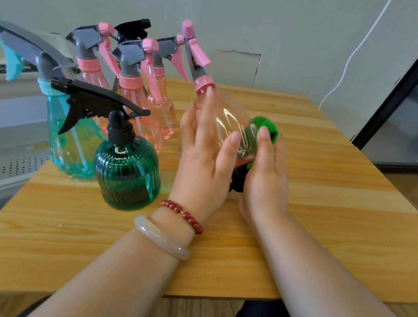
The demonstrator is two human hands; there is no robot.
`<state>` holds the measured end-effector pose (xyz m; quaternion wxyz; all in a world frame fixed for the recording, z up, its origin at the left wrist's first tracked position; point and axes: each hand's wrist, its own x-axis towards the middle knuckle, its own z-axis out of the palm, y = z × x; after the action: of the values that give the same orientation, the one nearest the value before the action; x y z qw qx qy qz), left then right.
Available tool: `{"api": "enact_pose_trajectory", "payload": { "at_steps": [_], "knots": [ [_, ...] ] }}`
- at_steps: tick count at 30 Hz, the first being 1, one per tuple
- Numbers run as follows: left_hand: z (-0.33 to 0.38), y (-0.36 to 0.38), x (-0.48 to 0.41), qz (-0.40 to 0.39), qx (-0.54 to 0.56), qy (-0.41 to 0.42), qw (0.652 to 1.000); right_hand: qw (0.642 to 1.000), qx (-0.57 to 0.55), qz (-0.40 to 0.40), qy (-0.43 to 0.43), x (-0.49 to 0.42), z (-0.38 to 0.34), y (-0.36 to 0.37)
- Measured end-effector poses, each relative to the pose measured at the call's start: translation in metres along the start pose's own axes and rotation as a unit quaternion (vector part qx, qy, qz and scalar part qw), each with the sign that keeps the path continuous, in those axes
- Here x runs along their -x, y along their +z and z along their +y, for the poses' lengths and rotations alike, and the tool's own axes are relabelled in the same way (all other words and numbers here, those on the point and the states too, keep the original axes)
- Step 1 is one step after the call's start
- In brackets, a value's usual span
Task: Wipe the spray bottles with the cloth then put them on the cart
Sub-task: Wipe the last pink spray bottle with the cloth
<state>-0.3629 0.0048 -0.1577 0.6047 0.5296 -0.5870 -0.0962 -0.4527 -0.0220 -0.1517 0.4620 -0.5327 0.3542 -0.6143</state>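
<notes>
Left hand [203, 155] holds pink bottle [226, 113]; right hand [266, 178] presses green cloth [266, 123] against it.

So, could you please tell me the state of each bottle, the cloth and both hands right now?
Held pink bottle, tilted, gripped by the left hand
Green cloth, bunched against that bottle's lower side, held by the right hand
Three other pink bottles, upright on the table
Teal bottle, upright
Dark green bottle, upright
Black-topped bottle, behind, mostly hidden

Glossy clear plastic bottle [225, 120]; fuzzy green cloth [265, 125]; smooth, matt light wood-grain counter [322, 188]; polished bangle [161, 237].
</notes>
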Motion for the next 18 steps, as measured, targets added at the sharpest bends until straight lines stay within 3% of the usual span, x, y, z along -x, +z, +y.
{"api": "enact_pose_trajectory", "payload": {
  "at_steps": [7,13,18],
  "knots": [
    [0.004,-0.01,-0.004,-0.047,-0.204,0.154,0.966,0.993,-0.06,0.008,0.104,-0.01,-0.008,-0.01],
    [0.005,-0.043,-0.025,-0.214,-0.309,0.161,0.913,0.995,0.002,-0.01,0.104,-0.018,-0.01,-0.014],
    [0.005,-0.044,-0.039,-0.204,-0.313,0.197,0.907,0.988,0.016,-0.03,0.148,-0.023,-0.019,-0.008]
  ]
}}
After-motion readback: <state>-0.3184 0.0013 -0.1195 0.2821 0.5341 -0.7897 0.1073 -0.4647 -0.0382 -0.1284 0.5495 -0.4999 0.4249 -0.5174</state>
